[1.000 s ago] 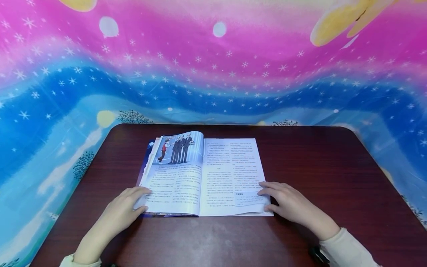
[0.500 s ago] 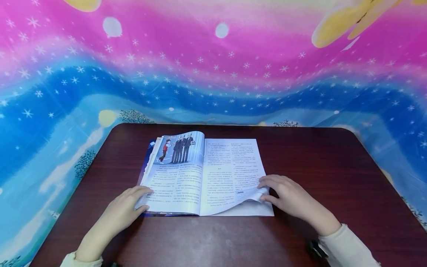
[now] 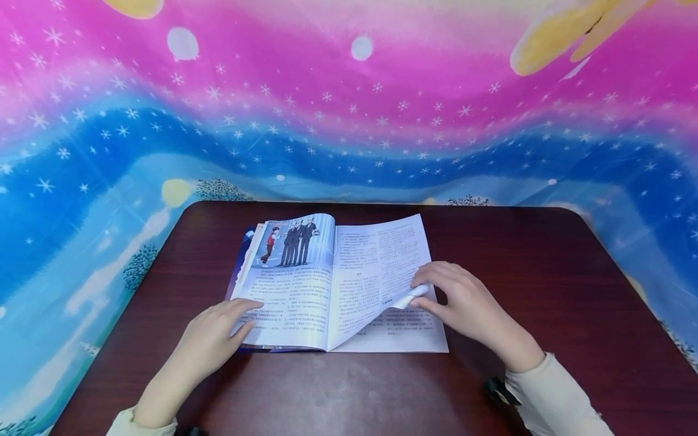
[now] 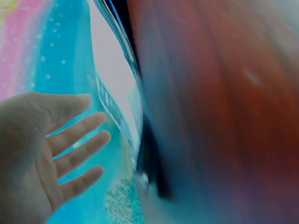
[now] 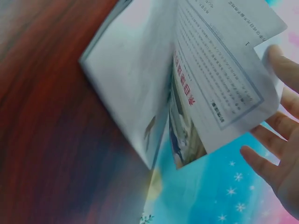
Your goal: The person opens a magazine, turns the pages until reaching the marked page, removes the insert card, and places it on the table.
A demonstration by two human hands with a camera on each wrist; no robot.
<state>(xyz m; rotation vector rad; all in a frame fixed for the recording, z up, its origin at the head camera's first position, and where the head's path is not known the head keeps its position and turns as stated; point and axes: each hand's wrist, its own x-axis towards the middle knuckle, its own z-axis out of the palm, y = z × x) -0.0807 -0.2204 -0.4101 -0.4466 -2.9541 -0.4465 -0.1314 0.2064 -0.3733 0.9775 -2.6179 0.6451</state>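
Note:
An open magazine (image 3: 289, 303) lies on the table, a drawing of suited figures on its left page. My right hand (image 3: 460, 303) pinches the lower outer corner of a right-hand page (image 3: 357, 290) between thumb and fingers, and the corner curls up. In the right wrist view this lifted page (image 5: 224, 79) stands away from the pages under it and shows red heading print. Near the left page's lower outer edge is my left hand (image 3: 212, 333), fingers extended. The left wrist view shows that hand (image 4: 51, 144) with spread fingers beside the page edge, holding nothing.
A dark red-brown wooden table (image 3: 523, 260) bears the magazine. Behind it hangs a pink and blue cloth (image 3: 349, 121) printed with snowflakes.
My right hand has lifted the page corner and moved it inward and away from me, baring the page beneath. My left hand has shifted slightly right and forward.

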